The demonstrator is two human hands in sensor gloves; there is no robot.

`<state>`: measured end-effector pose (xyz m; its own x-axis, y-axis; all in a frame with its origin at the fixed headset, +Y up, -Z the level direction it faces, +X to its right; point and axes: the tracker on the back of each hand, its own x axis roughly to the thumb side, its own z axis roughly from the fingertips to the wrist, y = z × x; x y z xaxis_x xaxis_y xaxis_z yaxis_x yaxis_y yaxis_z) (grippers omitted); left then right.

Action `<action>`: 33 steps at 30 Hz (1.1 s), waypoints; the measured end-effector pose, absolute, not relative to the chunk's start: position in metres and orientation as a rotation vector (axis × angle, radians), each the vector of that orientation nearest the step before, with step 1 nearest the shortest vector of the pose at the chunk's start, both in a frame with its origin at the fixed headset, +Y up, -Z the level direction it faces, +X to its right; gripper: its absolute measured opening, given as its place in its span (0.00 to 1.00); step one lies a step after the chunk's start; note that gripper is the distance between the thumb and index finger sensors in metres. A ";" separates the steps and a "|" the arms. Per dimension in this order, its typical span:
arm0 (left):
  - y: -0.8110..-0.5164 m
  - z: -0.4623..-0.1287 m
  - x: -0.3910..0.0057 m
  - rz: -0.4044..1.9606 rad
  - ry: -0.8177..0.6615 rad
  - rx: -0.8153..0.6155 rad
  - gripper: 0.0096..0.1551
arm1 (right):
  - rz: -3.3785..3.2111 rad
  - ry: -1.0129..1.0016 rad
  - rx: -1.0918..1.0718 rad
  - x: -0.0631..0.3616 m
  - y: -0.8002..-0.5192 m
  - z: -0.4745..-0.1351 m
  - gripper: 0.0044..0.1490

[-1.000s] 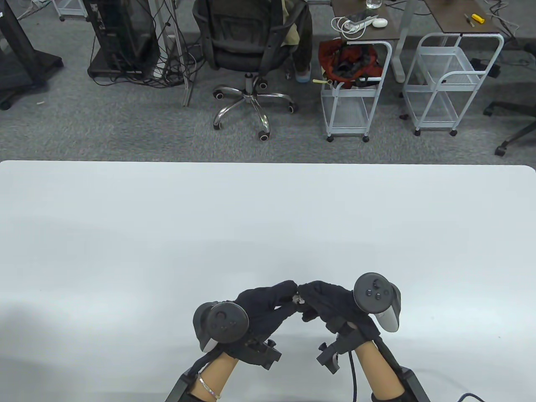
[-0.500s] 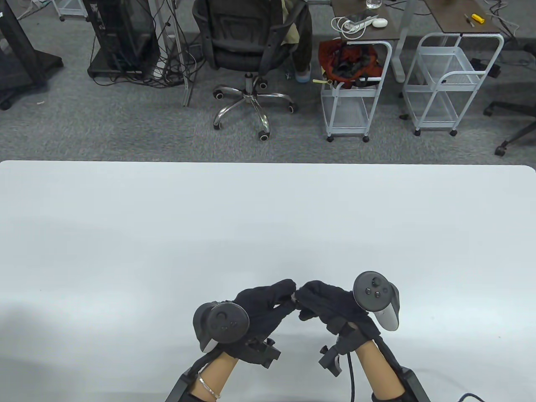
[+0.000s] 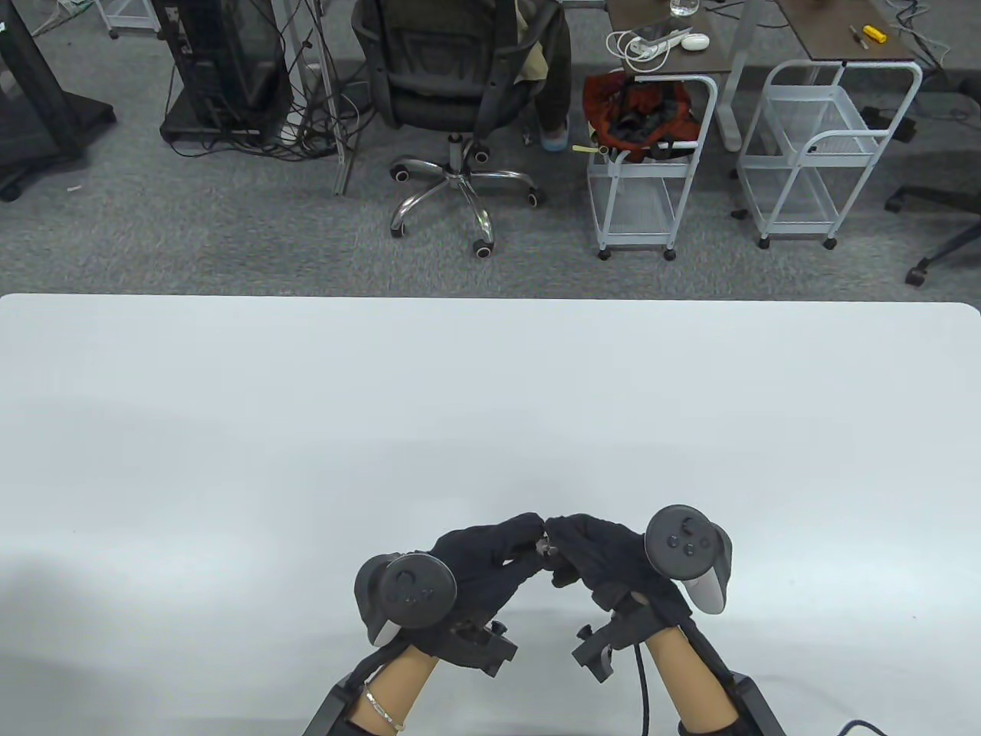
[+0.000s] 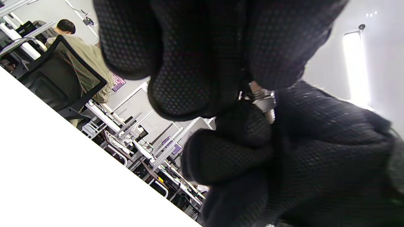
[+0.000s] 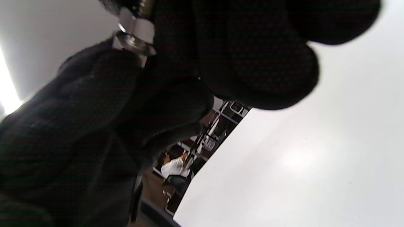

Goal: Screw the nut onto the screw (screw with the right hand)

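Hands (image 3: 490, 560) pinch nut (image 4: 263, 100) near table (image 3: 490, 383) front edge.

A white surface (image 3: 490, 399) with rounded far corners is seen in the foreground. Beyond it, grey carpet (image 3: 191, 230) is laid across the floor. A black office chair (image 3: 460, 92) on a chrome star base is placed near the middle, with tangled cables (image 3: 306, 130) beside a dark equipment stand (image 3: 218, 69). Two white wire trolleys (image 3: 651, 176) (image 3: 824, 153) are parked to the right, a red bag (image 3: 640, 115) resting in the nearer one. A bright wall lamp (image 4: 355, 63) is visible in the left wrist view.
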<state>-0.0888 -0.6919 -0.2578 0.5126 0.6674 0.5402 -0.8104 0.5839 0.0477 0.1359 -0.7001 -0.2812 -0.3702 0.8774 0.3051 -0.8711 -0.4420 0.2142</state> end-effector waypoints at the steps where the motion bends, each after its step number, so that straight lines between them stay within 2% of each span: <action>1: -0.692 -0.258 -0.089 0.906 -0.504 0.314 0.23 | 1.976 0.036 0.466 0.136 -0.700 -0.281 0.29; 4: -0.692 -0.259 -0.092 0.876 -0.486 0.335 0.23 | 1.987 0.236 0.573 0.133 -0.696 -0.282 0.31; 9: -0.692 -0.259 -0.090 0.920 -0.514 0.310 0.22 | 1.993 0.021 0.460 0.134 -0.698 -0.280 0.29; 15: -0.692 -0.259 -0.092 0.897 -0.488 0.328 0.23 | 1.998 0.208 0.569 0.133 -0.697 -0.282 0.31; 20: -0.692 -0.258 -0.090 0.922 -0.503 0.320 0.23 | 1.995 -0.045 0.447 0.132 -0.701 -0.279 0.30; 26: -0.692 -0.258 -0.093 0.886 -0.479 0.340 0.22 | 1.988 0.230 0.579 0.132 -0.698 -0.282 0.31; 30: -0.692 -0.258 -0.092 0.905 -0.501 0.337 0.22 | 2.008 0.012 0.481 0.132 -0.697 -0.279 0.29; 33: -0.692 -0.258 -0.091 0.916 -0.506 0.329 0.22 | 1.998 0.051 0.499 0.133 -0.697 -0.280 0.30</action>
